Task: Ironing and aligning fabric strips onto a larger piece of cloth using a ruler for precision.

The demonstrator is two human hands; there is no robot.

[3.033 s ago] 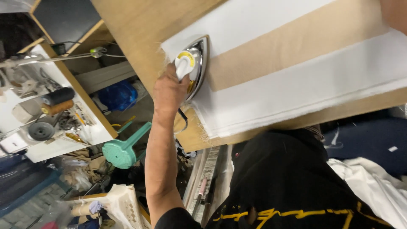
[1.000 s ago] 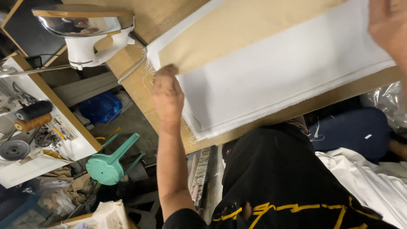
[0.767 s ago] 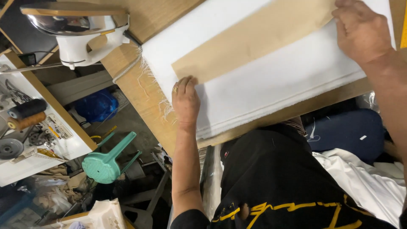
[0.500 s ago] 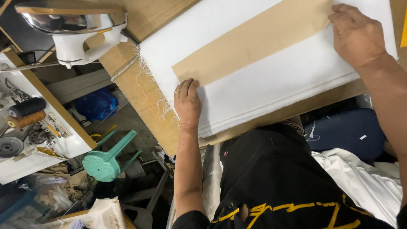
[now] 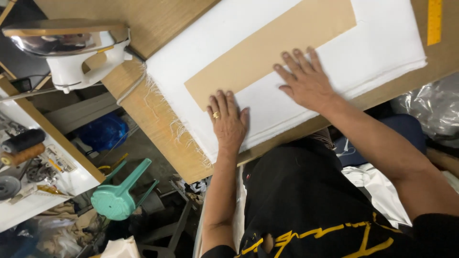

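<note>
Both hands lie flat and open, palms down, gripping nothing. The left hand presses on the white cloth near its frayed corner, fingers together and their tips touching the lower end of the tan paper strip; a gold ring shows on one finger. The right hand is spread a little wider, its fingertips on the long edge of the same strip and its palm on the cloth just below. The two hands are near each other but not touching. The strip lies diagonally across the cloth, and the cloth is spread on the wooden counter, with loose threads hanging off its left edge. The far part of the cloth runs out of the top of the frame, so its full extent cannot be seen. A yellow ruler lies on the counter at the upper right, cut off at the top. At the upper left an iron stands on its heel, its shiny soleplate facing up. Below the counter's edge a green plastic stool lies tipped on the cluttered floor, beside a blue bag. A side shelf at the far left holds spools of thread and small tools too tangled to make out. The person's black shirt with yellow print fills the lower frame.
</note>
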